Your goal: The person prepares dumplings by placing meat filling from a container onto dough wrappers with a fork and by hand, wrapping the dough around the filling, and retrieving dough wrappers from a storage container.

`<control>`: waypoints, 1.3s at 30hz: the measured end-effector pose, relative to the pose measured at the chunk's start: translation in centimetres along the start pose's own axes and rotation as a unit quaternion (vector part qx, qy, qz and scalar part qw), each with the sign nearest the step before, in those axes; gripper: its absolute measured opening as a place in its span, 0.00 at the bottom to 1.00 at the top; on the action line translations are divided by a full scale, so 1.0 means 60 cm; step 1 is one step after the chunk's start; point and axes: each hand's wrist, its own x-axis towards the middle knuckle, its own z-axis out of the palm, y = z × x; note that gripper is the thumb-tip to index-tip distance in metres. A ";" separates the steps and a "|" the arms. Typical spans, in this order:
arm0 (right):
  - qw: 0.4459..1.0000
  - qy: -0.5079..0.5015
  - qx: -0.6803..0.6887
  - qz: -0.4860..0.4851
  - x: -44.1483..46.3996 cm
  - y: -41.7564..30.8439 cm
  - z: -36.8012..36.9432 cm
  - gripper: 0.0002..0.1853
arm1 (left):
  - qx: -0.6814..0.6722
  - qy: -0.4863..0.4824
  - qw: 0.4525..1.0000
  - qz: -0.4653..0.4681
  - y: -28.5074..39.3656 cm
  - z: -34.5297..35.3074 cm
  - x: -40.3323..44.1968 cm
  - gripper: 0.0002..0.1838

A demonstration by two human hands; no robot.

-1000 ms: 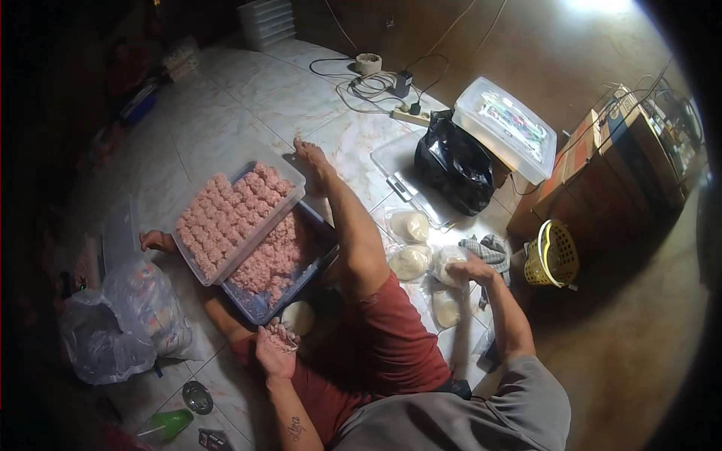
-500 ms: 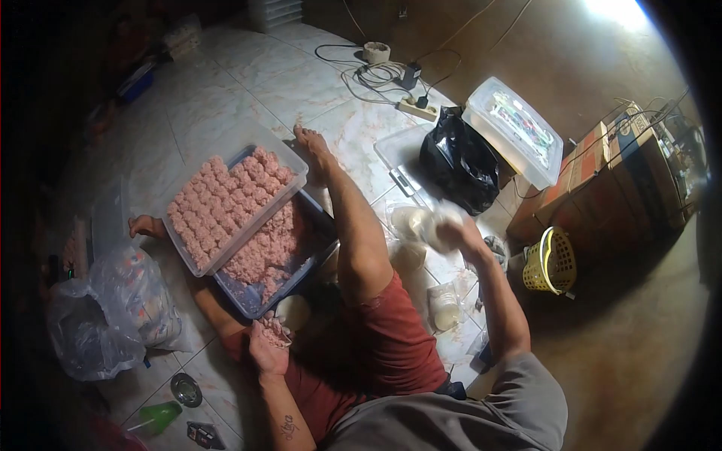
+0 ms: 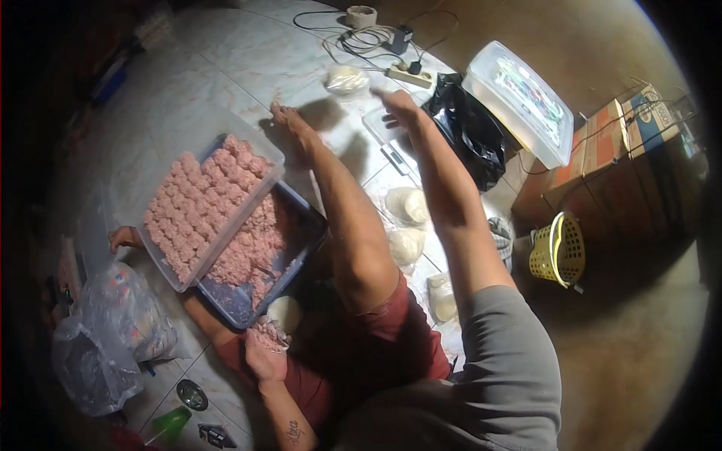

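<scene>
My left hand (image 3: 265,358) is closed around a clump of pink crumbly mixture (image 3: 265,335), with a thin pale rim showing at its edge. Beside it is a round cream-white object (image 3: 284,313). My right hand (image 3: 401,110) reaches far forward, fingers stretched apart, holding nothing. Just past its fingertips is a pale wrapped bundle (image 3: 347,80), apart from the hand, its shadow falling nearer to me. A clear tub (image 3: 276,167) of pink balls (image 3: 203,203) rests across a blue tub (image 3: 316,239) with loose pink mixture (image 3: 244,252).
Several pale bundles (image 3: 406,204) lie right of my leg. A flat scale-like device (image 3: 395,159), black plastic bag (image 3: 470,135) and lidded clear box (image 3: 523,101) stand ahead. A power strip (image 3: 410,75) with coiled cables, yellow basket (image 3: 556,252), cardboard boxes (image 3: 602,165) and clear plastic bag (image 3: 94,353) lie around.
My right hand has swung forward and left and let go of the pale bundle, now beyond its fingers. My left hand still holds the pink mixture. The view has shifted slightly.
</scene>
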 end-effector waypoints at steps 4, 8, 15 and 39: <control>0.790 -0.026 -0.426 -0.440 -0.056 0.223 -0.057 0.23 | 0.032 0.020 0.999 0.024 -0.004 0.006 0.006 0.26; 0.839 -0.062 -0.517 -0.156 -0.257 0.336 -0.051 0.39 | 0.062 0.010 0.998 0.027 -0.006 -0.007 0.010 0.26; 0.839 0.005 -0.431 -0.331 -0.247 0.390 -0.020 0.61 | 0.037 0.008 0.999 0.026 -0.005 -0.007 0.006 0.25; 0.989 -0.090 -0.074 -0.088 -0.037 0.025 0.056 0.28 | 0.037 0.025 0.998 0.045 0.001 -0.001 0.003 0.26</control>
